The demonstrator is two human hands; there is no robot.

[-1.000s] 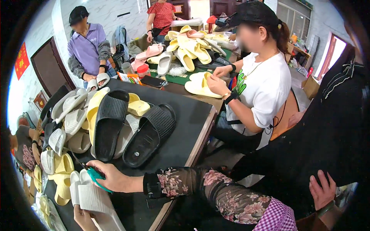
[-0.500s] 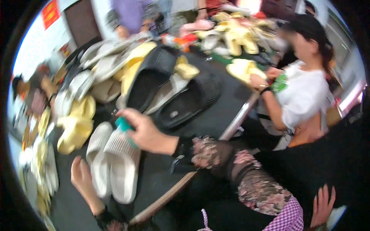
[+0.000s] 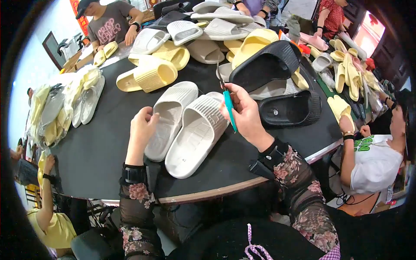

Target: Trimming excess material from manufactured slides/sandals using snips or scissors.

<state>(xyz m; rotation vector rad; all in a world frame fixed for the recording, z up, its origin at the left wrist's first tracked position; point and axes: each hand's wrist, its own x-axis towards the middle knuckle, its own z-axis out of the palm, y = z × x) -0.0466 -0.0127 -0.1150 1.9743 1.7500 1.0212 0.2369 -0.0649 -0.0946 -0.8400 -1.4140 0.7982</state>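
Note:
A pair of light grey slippers lies side by side on the table, the left slipper [image 3: 172, 117] slightly farther off than the right slipper [image 3: 197, 136]. Beside the left one's outer edge is my left hand [image 3: 143, 125], fingers loosely bent and holding nothing; whether it touches the slipper is unclear. My right hand [image 3: 245, 110] is closed around teal-handled scissors [image 3: 228, 104], their dark blades pointing up and away, above the right slipper's strap. Just past that hand lie two big black slippers, one [image 3: 266, 65] tilted on the pile and another [image 3: 290, 110] nearer.
Yellow slippers [image 3: 149, 76] and a heap of grey ones [image 3: 223, 28] cover the far side of the dark table [image 3: 104, 143]. Bagged slippers [image 3: 65, 102] stand at the left. A person in white [image 3: 375, 158] holds a yellow slipper at the right; other people work around.
My view has swung, so the table now shows more fully. My right hand with the scissors has lifted off the slipper strap. The grey pair now lies more spread apart and slanted.

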